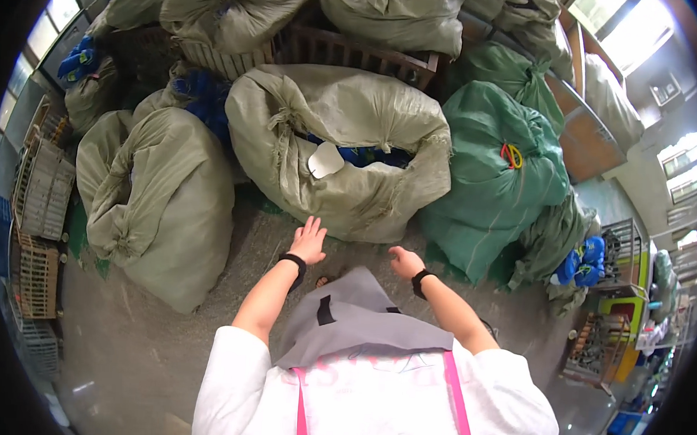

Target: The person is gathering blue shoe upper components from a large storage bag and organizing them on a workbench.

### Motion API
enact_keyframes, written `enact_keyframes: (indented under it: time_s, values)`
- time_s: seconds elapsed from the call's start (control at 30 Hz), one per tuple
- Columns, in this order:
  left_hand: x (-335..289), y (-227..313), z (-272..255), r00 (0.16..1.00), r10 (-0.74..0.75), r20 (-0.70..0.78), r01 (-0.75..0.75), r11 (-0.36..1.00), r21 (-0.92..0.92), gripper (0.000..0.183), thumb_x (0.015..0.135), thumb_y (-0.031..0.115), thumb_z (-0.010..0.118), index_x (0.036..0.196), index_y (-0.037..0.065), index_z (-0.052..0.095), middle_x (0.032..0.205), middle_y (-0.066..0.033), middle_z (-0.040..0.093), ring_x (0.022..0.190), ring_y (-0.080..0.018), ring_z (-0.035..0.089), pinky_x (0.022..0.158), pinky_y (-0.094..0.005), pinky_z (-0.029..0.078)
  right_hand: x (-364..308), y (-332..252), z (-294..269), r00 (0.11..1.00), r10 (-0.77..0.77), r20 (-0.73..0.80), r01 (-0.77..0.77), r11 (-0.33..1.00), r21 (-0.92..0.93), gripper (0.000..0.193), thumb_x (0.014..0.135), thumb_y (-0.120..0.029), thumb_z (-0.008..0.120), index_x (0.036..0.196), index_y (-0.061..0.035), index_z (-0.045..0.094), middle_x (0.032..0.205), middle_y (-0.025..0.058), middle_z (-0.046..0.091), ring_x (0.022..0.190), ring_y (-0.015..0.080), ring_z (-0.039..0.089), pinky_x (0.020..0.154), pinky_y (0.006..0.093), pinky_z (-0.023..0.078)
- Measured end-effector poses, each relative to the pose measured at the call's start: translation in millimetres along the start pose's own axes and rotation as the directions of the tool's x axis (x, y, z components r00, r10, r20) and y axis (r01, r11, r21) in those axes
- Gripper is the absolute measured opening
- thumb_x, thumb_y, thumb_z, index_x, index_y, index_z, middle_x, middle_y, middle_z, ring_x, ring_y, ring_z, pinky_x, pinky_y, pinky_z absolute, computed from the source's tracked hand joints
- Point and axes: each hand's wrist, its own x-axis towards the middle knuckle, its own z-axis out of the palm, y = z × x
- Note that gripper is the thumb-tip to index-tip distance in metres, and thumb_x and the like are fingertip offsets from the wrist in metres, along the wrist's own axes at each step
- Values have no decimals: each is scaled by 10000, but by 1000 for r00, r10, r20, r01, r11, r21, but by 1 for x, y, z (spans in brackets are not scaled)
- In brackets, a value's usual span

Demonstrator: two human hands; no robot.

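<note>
Head view | my left hand [308, 243], fingers spread wide, was at the lower edge of the bulging beige woven sack [365, 195], contact unclear | my right hand [407, 263] was half-curled; I couldn't tell its grip | sack sat ahead, gaping, left of the rounded green woven sack [500, 173] | step looked like reaching; gripping would've needed both hands closer

Setting: factory or workshop storage area. Evidence: bulky tied sacks [170, 210] heaped at far side; slatted crates [46, 196] stacked along left; scuffed grey floor [144, 356]; windows [637, 24] far left and right.
</note>
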Motion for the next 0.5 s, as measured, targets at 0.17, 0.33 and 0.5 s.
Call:
enact_keyframes:
  time_s: [0.17,0.33,0.5]
  values:
    - [80,-14,-21,996,70,49,-72,997,32,723,684,283,658,1282,45,328,1408,-182,154,1327,-322,51,1026,-467,183,74,-15,-37,990,-38,133,28,997,78,437,756,-123,486,1190,-111,434,883,191,611,858,341,575,744,433,447]
    - [152,-31,-41,987,97,-126,-107,992,-73,653,694,315,647,1228,32,399,1370,-186,252,1302,-333,160,1020,-446,213,199,-44,-58,991,-58,-118,55,998,-28,366,766,-132,481,1131,-136,487,827,202,607,791,370,573,696,475,440]
    - [222,-73,-75,982,40,-187,-32,998,47,554,719,308,621,1174,43,447,1330,-155,329,1279,-312,219,987,-432,252,318,-67,-54,974,-153,169,195,943,-270,289,775,-178,462,1039,-119,561,867,183,614,818,335,587,720,430,467]
